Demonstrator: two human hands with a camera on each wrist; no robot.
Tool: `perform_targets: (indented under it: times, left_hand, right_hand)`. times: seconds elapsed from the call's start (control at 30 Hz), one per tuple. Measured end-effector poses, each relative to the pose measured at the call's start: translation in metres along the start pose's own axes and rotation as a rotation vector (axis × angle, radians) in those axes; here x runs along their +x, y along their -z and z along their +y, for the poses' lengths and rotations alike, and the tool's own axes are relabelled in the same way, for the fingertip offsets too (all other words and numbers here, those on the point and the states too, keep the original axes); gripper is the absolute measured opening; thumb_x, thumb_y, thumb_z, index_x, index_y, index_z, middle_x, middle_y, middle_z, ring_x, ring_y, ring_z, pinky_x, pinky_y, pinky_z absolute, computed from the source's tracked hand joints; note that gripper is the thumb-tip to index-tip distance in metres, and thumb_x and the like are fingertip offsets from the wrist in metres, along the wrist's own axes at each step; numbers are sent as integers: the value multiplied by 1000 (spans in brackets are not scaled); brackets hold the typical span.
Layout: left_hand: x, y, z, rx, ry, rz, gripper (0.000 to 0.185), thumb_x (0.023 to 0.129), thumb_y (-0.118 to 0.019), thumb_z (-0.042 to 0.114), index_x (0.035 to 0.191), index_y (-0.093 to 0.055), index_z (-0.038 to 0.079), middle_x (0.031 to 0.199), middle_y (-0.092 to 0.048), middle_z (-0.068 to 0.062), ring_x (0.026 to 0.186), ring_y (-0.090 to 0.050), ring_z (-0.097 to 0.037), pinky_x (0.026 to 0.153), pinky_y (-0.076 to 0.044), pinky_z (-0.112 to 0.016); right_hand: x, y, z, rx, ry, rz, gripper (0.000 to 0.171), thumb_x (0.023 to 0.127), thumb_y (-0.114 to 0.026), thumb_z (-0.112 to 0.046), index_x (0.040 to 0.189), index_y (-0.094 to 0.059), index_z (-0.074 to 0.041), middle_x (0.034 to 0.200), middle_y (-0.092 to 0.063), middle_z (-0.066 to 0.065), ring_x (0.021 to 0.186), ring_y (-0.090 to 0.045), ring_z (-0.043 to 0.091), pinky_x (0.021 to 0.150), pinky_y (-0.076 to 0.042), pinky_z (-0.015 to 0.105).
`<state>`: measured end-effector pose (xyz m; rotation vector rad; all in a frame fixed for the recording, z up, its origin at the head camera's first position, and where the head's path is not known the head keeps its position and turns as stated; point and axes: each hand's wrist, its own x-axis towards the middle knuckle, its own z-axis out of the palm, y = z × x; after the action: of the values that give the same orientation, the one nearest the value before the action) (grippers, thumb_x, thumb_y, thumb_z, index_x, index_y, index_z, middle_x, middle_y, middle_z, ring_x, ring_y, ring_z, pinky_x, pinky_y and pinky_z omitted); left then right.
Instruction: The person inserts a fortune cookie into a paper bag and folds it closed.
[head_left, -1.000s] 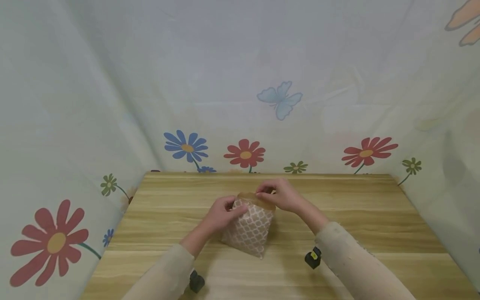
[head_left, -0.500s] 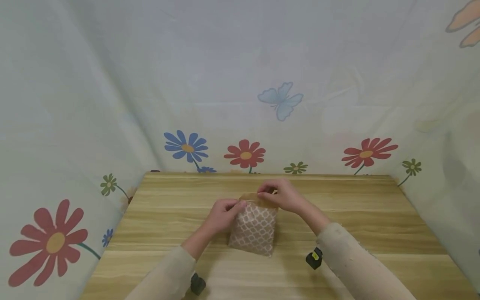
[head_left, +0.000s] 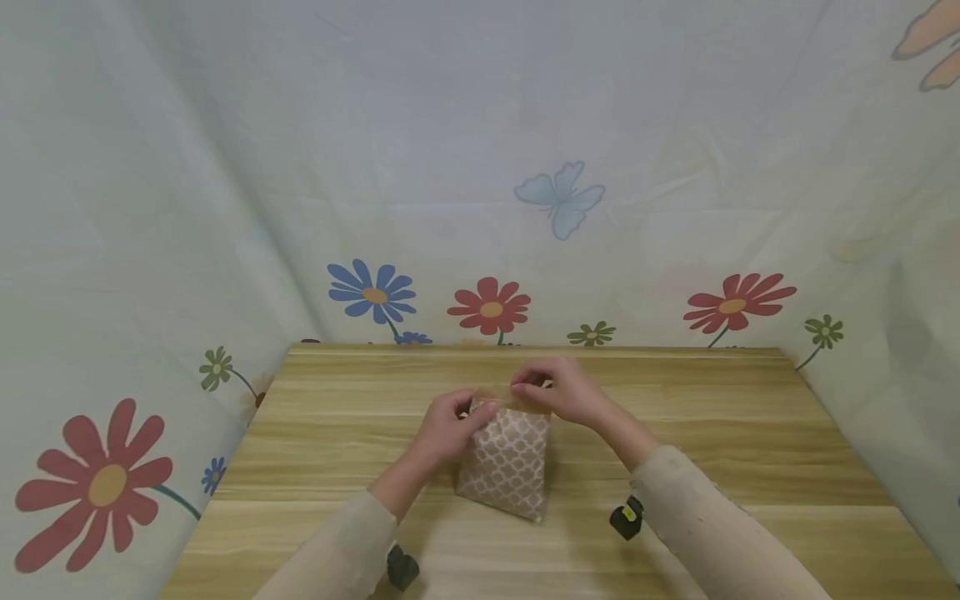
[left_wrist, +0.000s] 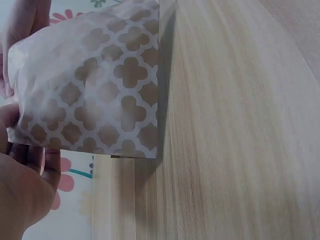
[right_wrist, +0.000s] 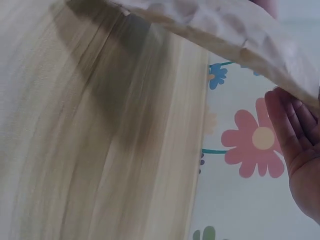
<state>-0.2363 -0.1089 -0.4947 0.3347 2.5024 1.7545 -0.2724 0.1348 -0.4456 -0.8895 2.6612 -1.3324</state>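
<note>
A small brown paper bag (head_left: 510,461) with a white quatrefoil pattern stands on the wooden table (head_left: 750,433), slightly tilted. My left hand (head_left: 448,430) pinches the bag's upper left edge. My right hand (head_left: 558,390) pinches the plain brown top rim at the right. In the left wrist view the patterned bag (left_wrist: 95,95) fills the upper left, with my left hand (left_wrist: 22,185) beside it. The right wrist view shows the bag's pale underside (right_wrist: 225,35) and part of my right hand (right_wrist: 300,150) below it.
A floral-printed cloth backdrop (head_left: 480,167) closes the table on the left, back and right. Wrist-camera straps show at my left sleeve (head_left: 401,568) and right sleeve (head_left: 626,517). Bare wood lies around the bag on all sides.
The bag has swung from a leftward tilt to nearly upright and shifted slightly right. Both hands stayed at its top, the left one moving a little toward the rim.
</note>
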Motion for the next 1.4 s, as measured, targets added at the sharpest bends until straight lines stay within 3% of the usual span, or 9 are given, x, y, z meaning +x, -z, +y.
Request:
perform_targets:
  times: [0.2, 0.3, 0.37, 0.6, 0.73, 0.87, 1.03, 1.2, 1.4]
  left_hand:
    - [2, -3, 0, -16, 22, 47, 14, 98, -79, 21, 99, -76, 8, 92, -71, -1, 85, -63, -16, 72, -53, -27]
    - [3, -3, -1, -12, 19, 79, 11, 97, -81, 17, 101, -76, 8, 94, -70, -4, 87, -64, -18, 76, -56, -30]
    - [3, -3, -2, -12, 16, 101, 12, 96, -81, 16, 103, -76, 7, 94, -70, -4, 88, -64, -18, 78, -57, -30]
    - [4, -2, -3, -29, -6, 128, 14, 96, -80, 13, 105, -76, 4, 95, -71, -5, 89, -64, -16, 81, -59, -27]
    - [4, -2, -4, -37, -2, 97, 19, 100, -78, 22, 111, -77, 7, 109, -75, -8, 106, -68, -24, 95, -58, -40]
    - [1, 1, -7, -42, 37, 35, 34, 101, -76, 35, 125, -77, 11, 124, -75, -6, 114, -68, -23, 102, -56, -41]
    - [0, 2, -14, -73, 63, -60, 46, 97, -80, 42, 131, -73, 13, 113, -77, -4, 97, -70, -18, 85, -59, -33]
    - [1, -3, -15, -45, 110, -32, 54, 93, -80, 53, 130, -73, 14, 110, -77, -2, 92, -71, -18, 82, -60, -34]
    - [0, -4, -9, 40, 132, 17, 49, 92, -82, 51, 125, -76, 15, 110, -75, -3, 93, -68, -19, 83, -59, -35]
  right_hand:
    - [-28, -4, 14, 289, -115, 75, 42, 116, -49, -28, 129, -70, 6, 120, -72, 22, 106, -71, 29, 87, -65, 40]
    - [-44, -13, 19, 400, -154, 62, 47, 118, -43, -28, 132, -64, 11, 121, -69, 26, 109, -71, 32, 89, -64, 44]
    - [-52, -20, 20, 407, -146, 40, 42, 116, -48, -25, 132, -62, 11, 120, -69, 25, 110, -71, 33, 92, -63, 46]
    - [-56, -41, 14, 216, -103, 55, 27, 107, -68, -25, 122, -72, -3, 113, -76, 10, 105, -72, 24, 90, -62, 37]
    - [-54, -47, 17, 265, -129, 124, 21, 107, -68, -20, 111, -76, -2, 104, -77, 11, 96, -72, 24, 85, -63, 36]
    - [-53, -48, 18, 290, -139, 169, 20, 107, -67, -18, 104, -78, -2, 100, -77, 11, 91, -72, 22, 81, -63, 33]
    - [-52, -50, 19, 310, -183, 183, 21, 108, -66, -20, 106, -80, -4, 103, -78, 9, 92, -73, 17, 81, -63, 32]
    - [-51, -52, 19, 357, -220, 183, 23, 108, -67, -22, 110, -79, -2, 106, -79, 11, 97, -74, 19, 84, -64, 33]
    - [-50, -52, 20, 415, -247, 175, 25, 107, -68, -23, 111, -79, 0, 106, -78, 13, 95, -73, 18, 84, -64, 32]
